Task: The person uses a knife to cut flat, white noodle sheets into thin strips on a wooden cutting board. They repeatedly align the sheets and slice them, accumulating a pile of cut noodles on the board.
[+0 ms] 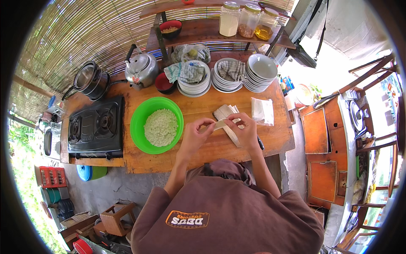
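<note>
My left hand (pixel 194 135) and my right hand (pixel 246 129) pinch opposite ends of a thin pale strip (pixel 219 124), held level above the table. Thumb and forefinger do the gripping on each side. Beneath the hands, a narrow wooden board (pixel 233 136) lies at a slant, partly hidden by my right hand. Several whitish pieces (pixel 234 109) rest at its far end. A black handle (pixel 260 143), perhaps a knife's, pokes out beside my right wrist. Left of my hands stands a green plastic basin (pixel 135 127) with small white chopped pieces (pixel 161 127) in it.
A clear plastic packet (pixel 262 111) lies right of the board on the wooden table (pixel 196 106). Behind are stacked white bowls (pixel 261 68), cloth-covered stacks, a red-black bowl (pixel 165 83) and a metal kettle (pixel 141 70). A two-burner gas stove (pixel 95 127) occupies the left. Jars (pixel 229 20) stand on a shelf.
</note>
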Demonstrator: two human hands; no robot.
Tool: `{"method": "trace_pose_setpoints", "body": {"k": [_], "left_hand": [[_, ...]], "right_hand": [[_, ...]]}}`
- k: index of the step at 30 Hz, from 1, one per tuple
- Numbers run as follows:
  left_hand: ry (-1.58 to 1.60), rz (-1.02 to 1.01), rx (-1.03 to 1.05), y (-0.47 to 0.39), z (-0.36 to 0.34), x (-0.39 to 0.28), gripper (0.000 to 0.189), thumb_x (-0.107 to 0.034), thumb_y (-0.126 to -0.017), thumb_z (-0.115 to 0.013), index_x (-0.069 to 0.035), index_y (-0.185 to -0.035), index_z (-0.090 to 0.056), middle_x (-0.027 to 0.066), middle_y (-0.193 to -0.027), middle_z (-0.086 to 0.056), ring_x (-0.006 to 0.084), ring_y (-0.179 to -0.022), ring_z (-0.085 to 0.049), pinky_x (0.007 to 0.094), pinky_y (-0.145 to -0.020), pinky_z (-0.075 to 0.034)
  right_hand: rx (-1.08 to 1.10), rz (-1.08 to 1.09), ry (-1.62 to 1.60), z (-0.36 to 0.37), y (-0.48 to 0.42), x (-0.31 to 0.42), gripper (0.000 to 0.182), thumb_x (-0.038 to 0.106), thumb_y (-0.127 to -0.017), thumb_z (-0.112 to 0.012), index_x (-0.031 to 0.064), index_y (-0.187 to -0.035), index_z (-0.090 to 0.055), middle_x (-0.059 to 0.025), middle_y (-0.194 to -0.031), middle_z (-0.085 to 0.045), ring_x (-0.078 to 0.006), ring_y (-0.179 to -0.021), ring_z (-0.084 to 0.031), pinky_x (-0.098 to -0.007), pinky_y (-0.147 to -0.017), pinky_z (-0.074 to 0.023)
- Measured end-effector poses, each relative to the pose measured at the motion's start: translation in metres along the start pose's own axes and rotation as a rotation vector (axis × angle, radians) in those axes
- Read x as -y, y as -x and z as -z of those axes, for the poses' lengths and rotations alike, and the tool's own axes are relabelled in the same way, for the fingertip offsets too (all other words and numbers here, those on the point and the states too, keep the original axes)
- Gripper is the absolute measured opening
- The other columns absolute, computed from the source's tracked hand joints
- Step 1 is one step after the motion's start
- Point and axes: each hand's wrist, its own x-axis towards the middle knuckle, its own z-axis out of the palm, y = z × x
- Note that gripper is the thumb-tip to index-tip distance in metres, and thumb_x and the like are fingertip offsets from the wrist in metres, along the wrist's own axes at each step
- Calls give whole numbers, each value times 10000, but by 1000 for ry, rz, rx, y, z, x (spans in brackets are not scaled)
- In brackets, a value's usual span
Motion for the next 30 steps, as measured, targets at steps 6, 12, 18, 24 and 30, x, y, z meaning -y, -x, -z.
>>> {"method": "trace_pose_setpoints", "body": {"k": [6, 12, 18, 24, 30], "left_hand": [[25, 12, 58, -3, 1, 9, 180, -154, -909, -711, -12, -1019, -710, -28, -885, -691, 23, -742, -507, 213, -651, -419], [66, 0, 125, -7, -2, -1, 205, -166, -907, -720, -16, -1046, -714, -20, -900, -695, 37, -778, -547, 217, -693, -445], [42, 42, 215, -16, -12, -8, 210, -176, -912, -711, -18, -1050, -723, -6, -872, -705, 37, -777, -570, 225, -700, -452], [31, -8, 231, -22, -18, 12, 239, -193, -910, -705, 6, -1043, -712, 56, -884, -726, 87, -816, -623, 270, -745, -487], [-62, -49, 229, -22, -17, 17, 234, -206, -907, -712, 0, -1018, -721, 43, -884, -711, 77, -828, -592, 279, -764, -458]], "right_hand": [[41, -127, -167, 1, -2, -4, 177, 147, -886, -743, 4, -985, -711, -40, -900, -722, -86, -765, -653, -237, -656, -509], [58, -159, -168, 4, -3, -8, 183, 146, -902, -726, -11, -991, -699, -36, -850, -709, -79, -774, -650, -225, -649, -494], [134, -229, -235, 9, -6, 2, 224, 150, -902, -731, -18, -1047, -699, -30, -849, -698, -66, -764, -617, -224, -676, -488], [258, -192, -114, 22, -9, 1, 326, 141, -870, -765, 21, -1163, -690, -38, -873, -691, -66, -739, -592, -241, -684, -497], [300, -183, -11, 24, -11, 17, 358, 81, -834, -764, 62, -1183, -689, -30, -846, -693, -58, -672, -576, -232, -621, -476]]}}
